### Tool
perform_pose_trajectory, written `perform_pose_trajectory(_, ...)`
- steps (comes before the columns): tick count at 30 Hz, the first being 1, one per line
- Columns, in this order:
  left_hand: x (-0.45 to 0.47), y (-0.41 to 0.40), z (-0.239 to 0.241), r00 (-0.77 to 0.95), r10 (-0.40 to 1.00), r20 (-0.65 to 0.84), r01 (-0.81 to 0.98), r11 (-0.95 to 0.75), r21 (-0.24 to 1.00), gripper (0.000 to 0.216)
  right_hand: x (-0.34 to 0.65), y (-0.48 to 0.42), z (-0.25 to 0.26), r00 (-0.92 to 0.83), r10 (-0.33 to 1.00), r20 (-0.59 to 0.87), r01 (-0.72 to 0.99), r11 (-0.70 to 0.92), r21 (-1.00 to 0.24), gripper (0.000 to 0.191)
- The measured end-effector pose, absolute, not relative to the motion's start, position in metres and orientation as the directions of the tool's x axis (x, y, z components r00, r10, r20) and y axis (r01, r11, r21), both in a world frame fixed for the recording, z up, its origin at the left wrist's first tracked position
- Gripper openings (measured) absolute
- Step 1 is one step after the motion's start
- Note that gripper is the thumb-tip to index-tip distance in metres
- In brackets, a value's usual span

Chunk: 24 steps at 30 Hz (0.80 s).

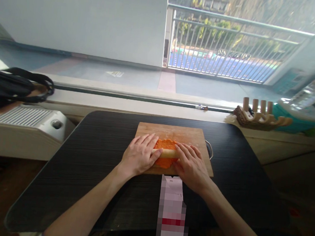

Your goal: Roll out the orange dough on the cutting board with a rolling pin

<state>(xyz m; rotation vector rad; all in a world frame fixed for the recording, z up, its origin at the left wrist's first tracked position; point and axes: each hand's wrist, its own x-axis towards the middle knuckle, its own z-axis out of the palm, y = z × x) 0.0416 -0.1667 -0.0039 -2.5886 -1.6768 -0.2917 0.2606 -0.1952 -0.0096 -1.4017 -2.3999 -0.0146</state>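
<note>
A light wooden rolling pin point(166, 154) lies across a flattened piece of orange dough point(164, 163) on a wooden cutting board point(170, 131). My left hand point(141, 154) is closed over the pin's left end, its thumb along the near side. Over the right end my right hand point(191, 163) is closed in the same way. Only the middle of the pin shows between the hands. Dough with a ragged edge sticks out on the far and near sides of the pin.
The board rests on a black table point(99, 157), its metal handle point(209, 149) at the right. A white radiator point(33, 123) stands left of the table. On the sill are a dark bag point(5, 87), a wooden rack point(261, 117) and a teal container point(298, 116).
</note>
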Motion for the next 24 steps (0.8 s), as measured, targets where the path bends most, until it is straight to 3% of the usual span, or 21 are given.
perform_pose_trajectory(24, 0.044, -0.172, -0.002, 0.370, 0.915, 0.161, 0.923, -0.382, 0.046, 0.061, 0.258, -0.193, -0.010, -0.417, 0.850, 0.321, 0.849, 0.491, -0.196, 0.038)
